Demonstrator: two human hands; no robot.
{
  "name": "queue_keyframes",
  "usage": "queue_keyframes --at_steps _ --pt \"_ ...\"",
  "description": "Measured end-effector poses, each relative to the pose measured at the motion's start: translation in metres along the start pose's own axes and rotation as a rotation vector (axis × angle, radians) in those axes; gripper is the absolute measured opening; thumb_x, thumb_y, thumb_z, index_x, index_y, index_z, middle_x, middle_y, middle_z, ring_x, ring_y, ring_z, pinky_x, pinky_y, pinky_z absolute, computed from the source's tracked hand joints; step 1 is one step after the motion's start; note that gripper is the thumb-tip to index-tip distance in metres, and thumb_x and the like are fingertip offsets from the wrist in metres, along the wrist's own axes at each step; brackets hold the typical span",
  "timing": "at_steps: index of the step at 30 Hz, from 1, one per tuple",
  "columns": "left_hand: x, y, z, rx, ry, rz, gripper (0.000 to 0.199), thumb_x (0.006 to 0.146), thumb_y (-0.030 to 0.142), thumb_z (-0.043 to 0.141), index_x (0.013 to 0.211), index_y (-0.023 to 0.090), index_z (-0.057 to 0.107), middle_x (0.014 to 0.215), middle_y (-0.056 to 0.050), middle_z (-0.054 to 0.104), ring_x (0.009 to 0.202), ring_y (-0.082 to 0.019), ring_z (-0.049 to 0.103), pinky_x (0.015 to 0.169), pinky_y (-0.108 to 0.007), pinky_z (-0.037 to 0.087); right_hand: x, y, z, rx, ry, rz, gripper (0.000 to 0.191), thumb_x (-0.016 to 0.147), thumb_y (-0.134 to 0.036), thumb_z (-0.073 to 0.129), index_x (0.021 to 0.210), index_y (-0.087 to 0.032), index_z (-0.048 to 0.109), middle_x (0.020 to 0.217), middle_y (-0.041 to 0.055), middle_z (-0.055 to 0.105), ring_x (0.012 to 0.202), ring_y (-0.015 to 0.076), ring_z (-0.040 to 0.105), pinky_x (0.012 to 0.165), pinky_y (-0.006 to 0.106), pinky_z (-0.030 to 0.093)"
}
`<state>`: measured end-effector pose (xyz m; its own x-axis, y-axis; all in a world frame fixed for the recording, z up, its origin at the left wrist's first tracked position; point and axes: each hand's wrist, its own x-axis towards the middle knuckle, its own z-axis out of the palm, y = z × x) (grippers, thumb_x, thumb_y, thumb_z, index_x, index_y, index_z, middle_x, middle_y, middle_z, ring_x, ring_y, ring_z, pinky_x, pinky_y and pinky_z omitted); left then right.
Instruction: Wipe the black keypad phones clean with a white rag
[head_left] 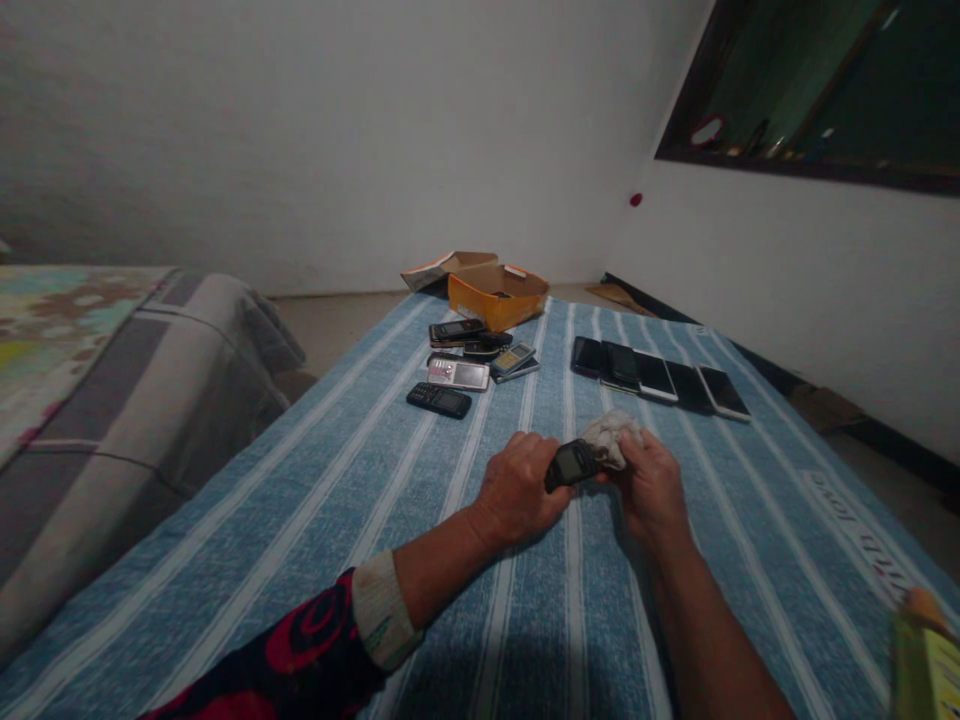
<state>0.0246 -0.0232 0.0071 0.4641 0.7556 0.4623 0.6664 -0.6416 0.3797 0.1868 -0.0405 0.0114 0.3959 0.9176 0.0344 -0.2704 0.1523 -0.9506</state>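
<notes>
A small dark mobile phone [572,464] with a grey screen is gripped in my left hand [523,487], its screen facing up. My right hand [651,487] pinches a crumpled whitish cloth [611,436] against the phone's far right end. Part of the phone's keypad end is covered by the cloth. Both hands are just above the blue striped cloth cover [420,500]. Beyond my left hand lie a black keypad phone [439,400], a silver-pink phone [458,373] and a grey phone with a yellowish screen [514,358].
Several flat touchscreen phones [655,376] lie in an overlapping row at the right. An orange cardboard box [498,298] with its lid open stands at the far end. A yellow-green bottle-like item [924,660] is at the lower right. A bed with a grey cover [202,370] stands left.
</notes>
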Motion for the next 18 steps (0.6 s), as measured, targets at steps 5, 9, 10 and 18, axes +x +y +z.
queue_keyframes --at_steps 5,9,10,18 --pt "-0.0011 -0.0001 -0.0018 0.006 -0.002 -0.009 0.017 0.073 0.027 0.066 0.083 0.017 0.056 0.080 -0.006 0.060 0.081 -0.024 0.055 0.071 -0.035 0.048 -0.0011 0.0001 -0.0006 0.005 -0.019 0.009 0.028 0.071 -0.041 0.072 0.082 -0.017 0.062 0.068 -0.0001 0.062 0.052 0.0123 0.054 0.042 0.022 0.043" --pt "-0.0020 -0.0018 -0.0008 -0.011 0.006 -0.021 0.017 0.072 0.025 0.065 0.084 0.017 0.057 0.082 -0.007 0.061 0.082 -0.024 0.056 0.072 -0.035 0.048 -0.0040 -0.0033 -0.0009 -0.065 -0.168 -0.001 0.028 0.074 -0.042 0.070 0.086 -0.018 0.064 0.072 0.0007 0.064 0.058 0.0132 0.056 0.048 0.024 0.046" --pt "-0.0023 -0.0024 -0.0006 -0.014 0.002 -0.025 0.017 0.072 0.025 0.065 0.085 0.017 0.057 0.082 -0.007 0.062 0.082 -0.024 0.057 0.073 -0.035 0.048 -0.0046 -0.0043 -0.0010 -0.103 -0.208 -0.006 0.028 0.073 -0.041 0.071 0.087 -0.018 0.065 0.074 0.0010 0.064 0.060 0.0138 0.057 0.051 0.025 0.047" --pt "-0.0022 -0.0045 -0.0024 -0.052 -0.127 -0.058 0.021 0.073 0.026 0.063 0.091 0.015 0.060 0.087 -0.007 0.064 0.083 -0.023 0.059 0.076 -0.035 0.048 -0.0075 -0.0067 0.0002 -0.448 -0.331 -0.090 0.023 0.065 -0.025 0.074 0.082 -0.020 0.059 0.073 -0.0023 0.061 0.065 0.0146 0.055 0.061 0.027 0.044"
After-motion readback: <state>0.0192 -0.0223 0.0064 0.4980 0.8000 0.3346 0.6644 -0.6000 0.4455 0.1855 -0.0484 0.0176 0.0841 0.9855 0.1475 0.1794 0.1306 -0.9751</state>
